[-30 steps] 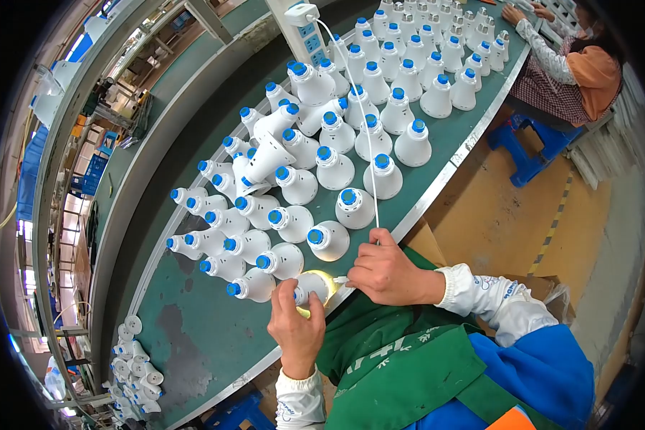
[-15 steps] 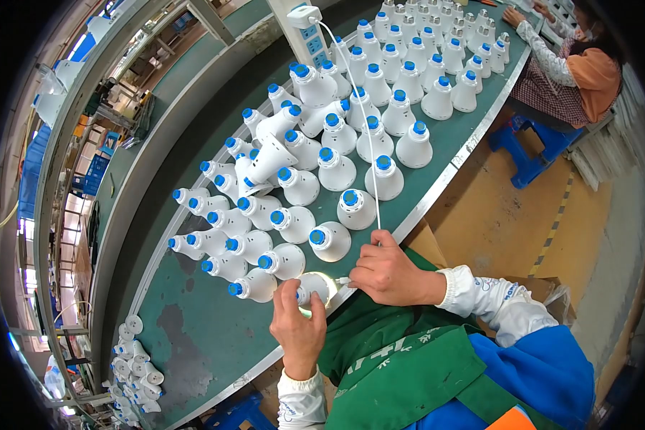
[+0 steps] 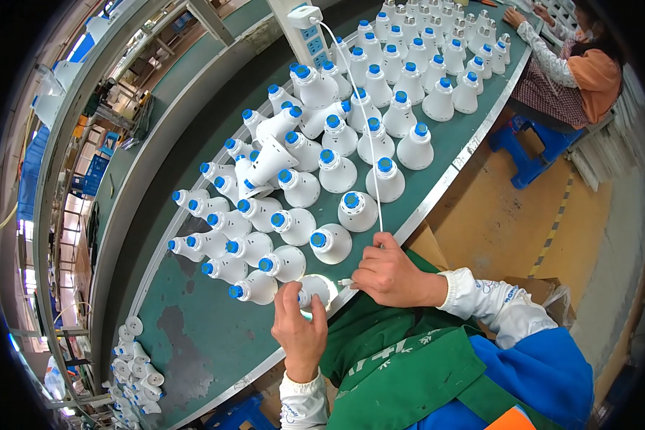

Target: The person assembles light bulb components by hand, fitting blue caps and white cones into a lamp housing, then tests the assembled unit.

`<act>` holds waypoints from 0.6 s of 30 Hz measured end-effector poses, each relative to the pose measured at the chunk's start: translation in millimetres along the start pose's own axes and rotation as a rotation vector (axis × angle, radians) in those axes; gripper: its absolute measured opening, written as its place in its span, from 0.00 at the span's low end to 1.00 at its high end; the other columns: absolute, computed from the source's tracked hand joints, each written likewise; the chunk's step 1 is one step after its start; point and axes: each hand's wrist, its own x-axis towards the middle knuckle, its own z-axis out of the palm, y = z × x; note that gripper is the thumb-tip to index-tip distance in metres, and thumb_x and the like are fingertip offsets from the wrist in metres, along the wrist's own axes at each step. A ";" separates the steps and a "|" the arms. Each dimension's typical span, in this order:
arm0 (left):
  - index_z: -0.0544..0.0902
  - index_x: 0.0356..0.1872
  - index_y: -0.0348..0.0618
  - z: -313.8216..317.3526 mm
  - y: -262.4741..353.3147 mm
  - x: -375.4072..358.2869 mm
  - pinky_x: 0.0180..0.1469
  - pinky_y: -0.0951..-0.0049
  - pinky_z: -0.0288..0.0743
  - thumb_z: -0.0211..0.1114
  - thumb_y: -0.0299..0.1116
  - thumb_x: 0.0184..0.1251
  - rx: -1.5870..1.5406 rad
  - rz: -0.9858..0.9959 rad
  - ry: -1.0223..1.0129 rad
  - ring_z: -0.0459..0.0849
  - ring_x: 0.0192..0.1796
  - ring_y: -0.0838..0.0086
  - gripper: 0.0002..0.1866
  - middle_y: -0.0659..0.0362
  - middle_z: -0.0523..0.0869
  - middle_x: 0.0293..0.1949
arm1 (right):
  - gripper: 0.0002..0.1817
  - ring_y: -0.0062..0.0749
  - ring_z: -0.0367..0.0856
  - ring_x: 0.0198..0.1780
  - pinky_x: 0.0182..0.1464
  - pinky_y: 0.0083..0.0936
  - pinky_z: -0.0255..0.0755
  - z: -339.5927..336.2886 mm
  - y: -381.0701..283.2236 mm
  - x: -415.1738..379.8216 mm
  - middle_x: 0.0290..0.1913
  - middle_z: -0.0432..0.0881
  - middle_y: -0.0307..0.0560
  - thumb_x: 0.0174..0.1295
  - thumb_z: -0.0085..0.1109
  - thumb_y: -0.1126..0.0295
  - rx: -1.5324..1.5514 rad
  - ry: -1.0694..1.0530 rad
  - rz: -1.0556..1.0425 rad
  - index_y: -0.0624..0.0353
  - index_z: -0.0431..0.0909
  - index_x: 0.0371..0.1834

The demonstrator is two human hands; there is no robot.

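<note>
A lit white lamp housing [image 3: 315,290] stands at the near edge of the green bench, with the thumb and fingers of my left hand [image 3: 299,331] closed round its side. Just right of it my right hand [image 3: 389,272] pinches a white cable [image 3: 377,193], whose small plug end [image 3: 345,282] points at the housing and sits a little apart from it. Beyond my hands are several rows of white housings with blue caps; the nearest is a capped housing [image 3: 330,244].
The bench's metal edge [image 3: 437,188] runs diagonally past my hands. The cable rises to a white adapter [image 3: 304,16] on a socket post [image 3: 314,44]. Loose white housings [image 3: 132,373] lie at lower left. A co-worker [image 3: 588,72] sits at upper right, near a blue stool [image 3: 527,150].
The plug end in my right hand is now slightly farther from the lit housing. My left hand has shifted very slightly right.
</note>
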 end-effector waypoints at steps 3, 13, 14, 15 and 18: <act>0.74 0.51 0.41 -0.7 -0.3 0.0 0.39 0.59 0.78 0.69 0.24 0.55 -0.008 -0.011 -0.003 0.83 0.43 0.50 0.21 0.48 0.81 0.48 | 0.12 0.34 0.73 0.31 0.48 0.38 0.62 0.7 0.2 -0.5 0.20 0.75 0.39 0.47 0.71 0.67 0.004 -0.016 0.014 0.55 0.74 0.17; 0.76 0.54 0.39 -69.1 -52.8 -23.3 0.44 0.68 0.78 0.70 0.24 0.56 -0.007 -0.092 0.259 0.86 0.42 0.58 0.23 0.48 0.85 0.43 | 0.10 0.34 0.72 0.30 0.46 0.36 0.62 1.5 4.5 4.7 0.19 0.72 0.38 0.45 0.71 0.70 0.030 -0.025 -0.022 0.55 0.76 0.20; 0.76 0.54 0.39 -79.2 -68.3 -22.7 0.44 0.68 0.78 0.70 0.24 0.56 0.050 -0.153 0.358 0.86 0.41 0.59 0.23 0.49 0.86 0.43 | 0.09 0.34 0.72 0.30 0.46 0.36 0.63 2.8 4.0 5.4 0.19 0.72 0.38 0.44 0.71 0.70 0.017 -0.046 -0.007 0.55 0.77 0.21; 0.76 0.54 0.40 -88.8 -84.8 -17.1 0.43 0.69 0.78 0.69 0.25 0.57 0.095 -0.255 0.372 0.86 0.40 0.60 0.22 0.50 0.86 0.42 | 0.09 0.34 0.72 0.30 0.47 0.37 0.63 5.0 3.5 6.7 0.19 0.72 0.38 0.44 0.72 0.70 0.027 -0.062 -0.012 0.54 0.78 0.22; 0.76 0.55 0.44 -100.8 -133.7 12.6 0.41 0.68 0.79 0.68 0.30 0.60 0.093 -0.417 0.387 0.87 0.38 0.61 0.21 0.50 0.86 0.40 | 0.09 0.34 0.72 0.30 0.47 0.38 0.62 9.1 -2.2 16.7 0.20 0.71 0.39 0.45 0.72 0.70 0.037 -0.059 -0.044 0.55 0.78 0.22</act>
